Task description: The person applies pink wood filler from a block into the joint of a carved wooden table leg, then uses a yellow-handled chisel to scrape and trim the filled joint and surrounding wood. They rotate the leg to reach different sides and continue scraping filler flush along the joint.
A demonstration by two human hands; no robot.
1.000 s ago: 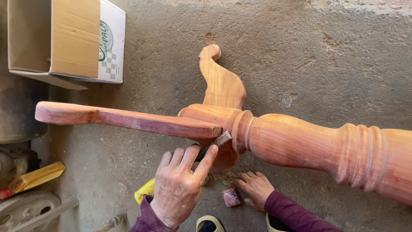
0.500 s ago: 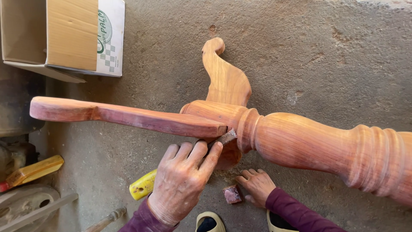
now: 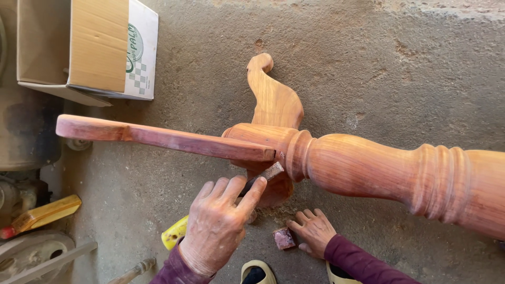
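Two hands low-centre. Left hand [image 3: 218, 229] fingers clamped on sanding block [image 3: 269, 172], pressed at joint where flat leg [image 3: 163, 138] meets turned pedestal [image 3: 368, 171]; pedestal axis runs L-R across floor [image 3: 368, 63]. Right hand [image 3: 314, 231] fingers spread flat on floor, beside small reddish block [image 3: 284, 238].

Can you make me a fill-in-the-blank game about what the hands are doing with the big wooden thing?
1. The left hand presses a small sanding block against the turned wooden ____.
2. The right hand rests flat on the ____ floor.
3. Beside the right hand lies a small ____ block.
4. The open box is made of ____.

Missing words: pedestal; concrete; reddish; cardboard
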